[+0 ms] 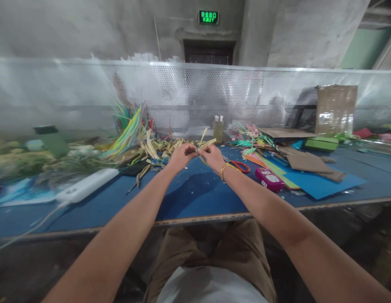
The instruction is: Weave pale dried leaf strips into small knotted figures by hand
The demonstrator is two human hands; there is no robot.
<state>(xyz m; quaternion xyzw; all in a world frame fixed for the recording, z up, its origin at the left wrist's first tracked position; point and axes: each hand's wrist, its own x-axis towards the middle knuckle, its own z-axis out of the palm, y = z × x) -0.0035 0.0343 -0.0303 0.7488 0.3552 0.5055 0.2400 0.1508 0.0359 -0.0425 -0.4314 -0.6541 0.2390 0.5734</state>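
Observation:
Above the middle of the blue table [195,195], my left hand [183,156] and my right hand [213,157] meet at the fingertips. Pale yellow dried-leaf strips [209,143] stick up from between the fingers of my right hand. My left fingers are pinched at the strips' lower end; what exactly they grip is too small to make out. A heap of dried husk strips [153,147] lies just beyond my left hand. To the right of my right wrist rest red-handled scissors [240,166], partly hidden by that wrist.
A white power strip [88,184] with a cable lies at left, by dried plants and a green bottle [52,141]. Coloured stems [129,128] lean behind. At right are a magenta box [269,179], blue paper [321,181] and cardboard [309,161]. A perforated metal screen [189,97] closes the back.

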